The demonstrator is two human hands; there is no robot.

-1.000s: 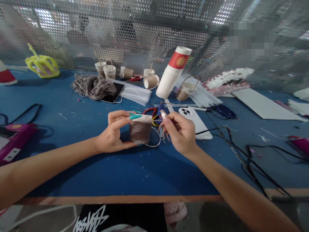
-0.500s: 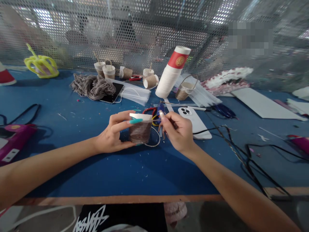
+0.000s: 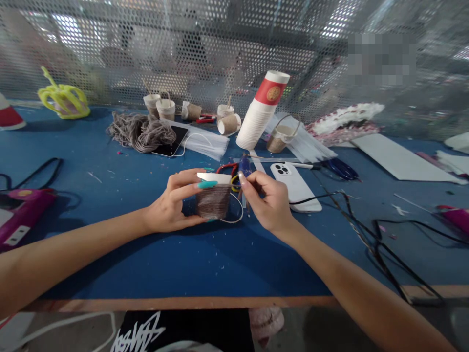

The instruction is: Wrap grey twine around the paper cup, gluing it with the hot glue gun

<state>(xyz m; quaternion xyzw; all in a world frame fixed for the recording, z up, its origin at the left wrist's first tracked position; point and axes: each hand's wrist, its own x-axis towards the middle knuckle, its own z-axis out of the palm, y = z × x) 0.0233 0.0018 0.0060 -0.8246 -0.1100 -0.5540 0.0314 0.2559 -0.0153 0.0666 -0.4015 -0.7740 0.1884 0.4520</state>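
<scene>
A paper cup wound with brown-grey cord stands near the middle of the blue table, its white rim bare at the top. Around its left side, my left hand grips it, with long turquoise nails on the front and behind the rim. Just right of the cup, my right hand pinches the cord between thumb and index finger, and the cord runs to the cup's upper edge. A thin pale loop curves out beside the cup's base.
Scissors and a white phone lie beyond and beside my right hand. Farther back are a cord bundle, a leaning cup stack and small cord-wrapped cups. Glue guns lie at both sides; black cables cross the right.
My right hand has moved slightly left, closer to the cup, with the cord still pinched. My left hand and the cup are almost unmoved.
</scene>
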